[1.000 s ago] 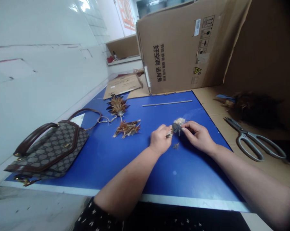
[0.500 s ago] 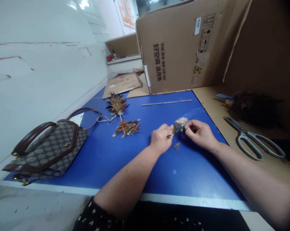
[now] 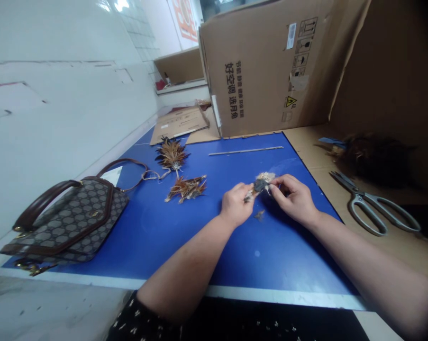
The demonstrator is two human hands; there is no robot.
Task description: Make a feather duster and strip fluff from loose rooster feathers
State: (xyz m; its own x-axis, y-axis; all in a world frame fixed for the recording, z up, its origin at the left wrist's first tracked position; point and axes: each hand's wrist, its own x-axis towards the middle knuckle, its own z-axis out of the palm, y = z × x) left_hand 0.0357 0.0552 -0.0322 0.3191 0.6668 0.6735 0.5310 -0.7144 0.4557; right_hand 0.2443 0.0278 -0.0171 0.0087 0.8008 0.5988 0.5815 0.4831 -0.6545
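Observation:
My left hand [image 3: 236,204] is closed around a small bunch of feathers [image 3: 261,184], grey in the middle with pale fluffy and brown-white ends. My right hand [image 3: 294,198] pinches at the grey part from the other side, thumb and forefinger together; a thin whitish tip shows by the fingertips, too small to make out. Just below the hands a little loose feather tuft [image 3: 259,215] lies on the blue board [image 3: 270,265]. To the left lie a pile of brown feathers [image 3: 186,189] and a tied feather bundle [image 3: 171,155] on a short stick.
A thin rod [image 3: 245,151] lies across the board's far side. Large scissors [image 3: 372,203] rest on cardboard at right, near a dark feather heap [image 3: 377,158]. A patterned handbag [image 3: 75,218] stands at left. A big cardboard box [image 3: 263,71] rises behind.
My right hand has moved slightly left, its fingertips now over the grey part of the feather bunch. The left hand keeps its hold. The view has shifted a little.

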